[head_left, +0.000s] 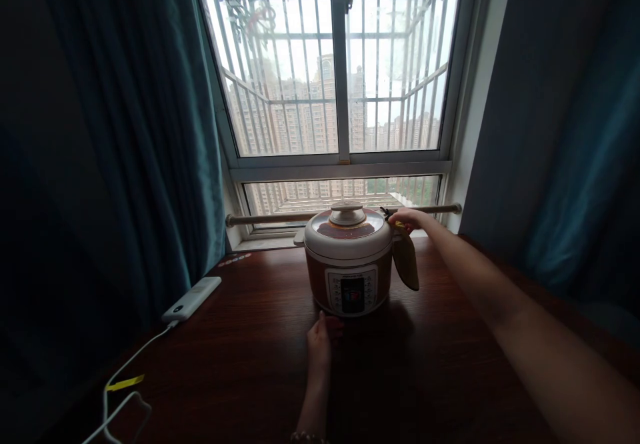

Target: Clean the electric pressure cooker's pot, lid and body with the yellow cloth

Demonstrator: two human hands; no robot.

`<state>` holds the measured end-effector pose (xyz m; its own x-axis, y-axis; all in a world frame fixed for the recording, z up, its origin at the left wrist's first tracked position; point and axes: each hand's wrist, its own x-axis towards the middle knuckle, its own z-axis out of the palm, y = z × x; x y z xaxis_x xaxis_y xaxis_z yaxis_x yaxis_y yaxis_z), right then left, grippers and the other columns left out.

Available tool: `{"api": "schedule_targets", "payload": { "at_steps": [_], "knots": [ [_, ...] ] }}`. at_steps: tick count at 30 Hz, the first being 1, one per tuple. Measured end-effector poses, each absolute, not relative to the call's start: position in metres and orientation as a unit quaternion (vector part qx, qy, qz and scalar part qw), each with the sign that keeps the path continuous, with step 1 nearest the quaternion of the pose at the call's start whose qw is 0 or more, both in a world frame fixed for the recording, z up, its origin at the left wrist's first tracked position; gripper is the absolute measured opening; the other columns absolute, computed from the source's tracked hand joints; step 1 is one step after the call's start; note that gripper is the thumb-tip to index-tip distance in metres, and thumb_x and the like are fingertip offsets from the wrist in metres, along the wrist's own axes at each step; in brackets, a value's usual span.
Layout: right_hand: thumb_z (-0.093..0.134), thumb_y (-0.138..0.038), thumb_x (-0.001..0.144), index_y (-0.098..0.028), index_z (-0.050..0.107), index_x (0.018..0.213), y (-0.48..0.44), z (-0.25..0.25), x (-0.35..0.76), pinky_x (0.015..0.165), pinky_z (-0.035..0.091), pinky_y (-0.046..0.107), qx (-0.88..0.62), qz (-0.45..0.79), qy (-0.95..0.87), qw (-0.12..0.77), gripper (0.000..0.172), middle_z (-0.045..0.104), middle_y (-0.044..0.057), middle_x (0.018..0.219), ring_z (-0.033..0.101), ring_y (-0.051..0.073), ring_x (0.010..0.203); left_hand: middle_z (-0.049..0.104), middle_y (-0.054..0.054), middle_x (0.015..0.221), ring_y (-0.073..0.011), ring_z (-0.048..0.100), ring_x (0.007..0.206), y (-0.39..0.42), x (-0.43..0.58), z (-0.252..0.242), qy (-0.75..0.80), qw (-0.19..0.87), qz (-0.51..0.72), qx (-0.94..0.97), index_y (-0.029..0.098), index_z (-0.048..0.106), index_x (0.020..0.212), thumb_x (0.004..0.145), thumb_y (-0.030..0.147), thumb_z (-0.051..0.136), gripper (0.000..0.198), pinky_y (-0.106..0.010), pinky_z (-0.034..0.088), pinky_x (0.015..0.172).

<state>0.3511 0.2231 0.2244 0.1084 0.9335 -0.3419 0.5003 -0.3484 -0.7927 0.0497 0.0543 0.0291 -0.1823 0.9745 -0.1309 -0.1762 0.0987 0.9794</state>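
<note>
A brown and cream electric pressure cooker (349,261) stands on the table, its lid on and its control panel facing me. Beside its right handle, my right hand (406,219) is closed on an olive-yellow oblong pad (406,259), which hangs down along the cooker's side. A small dark tip (385,212) shows by the fingers; I cannot make out what it is. Low in front of the cooker's base is my left hand (320,339), with its fingers stretched to the right and nothing visible in them. Shadow hides part of those fingers.
A white power strip (193,299) lies on the left of the dark wooden table (240,357). Its white cable (131,362), carrying a yellow tag (125,383), runs toward the front. Behind the cooker, a rail (270,218) crosses the barred window. Blue curtains (200,164) hang at both sides.
</note>
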Motion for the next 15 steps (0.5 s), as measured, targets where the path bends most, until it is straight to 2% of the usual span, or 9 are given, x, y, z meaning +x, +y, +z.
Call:
{"api": "schedule_targets", "payload": {
  "at_steps": [5,10,15],
  "knots": [
    [0.055,-0.030,0.087,-0.012,0.057,0.102,0.223,0.219,0.355,0.064,0.052,0.028,-0.705,0.394,-0.515,0.286,0.023,0.059,0.004,0.093,0.058,0.012,0.075,0.070,-0.015,0.070,-0.0210,0.061,0.056,0.058,0.051,0.029,0.533,0.522,0.554,0.369,0.012,0.064,0.069,0.054,0.078,0.050,0.070,-0.031,0.041,0.053],
    [0.054,-0.033,0.088,-0.013,0.055,0.108,0.212,0.195,0.373,0.074,0.052,0.033,-0.696,0.359,-0.501,0.368,0.029,0.058,0.007,0.105,0.059,0.017,0.087,0.070,-0.015,0.070,-0.0201,0.060,0.055,0.058,0.051,0.031,0.533,0.526,0.556,0.362,0.011,0.064,0.070,0.055,0.078,0.049,0.070,-0.031,0.041,0.053],
    [0.053,-0.035,0.088,-0.014,0.054,0.111,0.215,0.182,0.374,0.075,0.052,0.035,-0.693,0.338,-0.474,0.425,0.031,0.057,0.007,0.107,0.059,0.017,0.088,0.069,-0.015,0.069,-0.0210,0.060,0.055,0.059,0.053,0.033,0.535,0.526,0.557,0.357,0.011,0.064,0.069,0.053,0.080,0.048,0.072,-0.031,0.041,0.052]
  ]
}}
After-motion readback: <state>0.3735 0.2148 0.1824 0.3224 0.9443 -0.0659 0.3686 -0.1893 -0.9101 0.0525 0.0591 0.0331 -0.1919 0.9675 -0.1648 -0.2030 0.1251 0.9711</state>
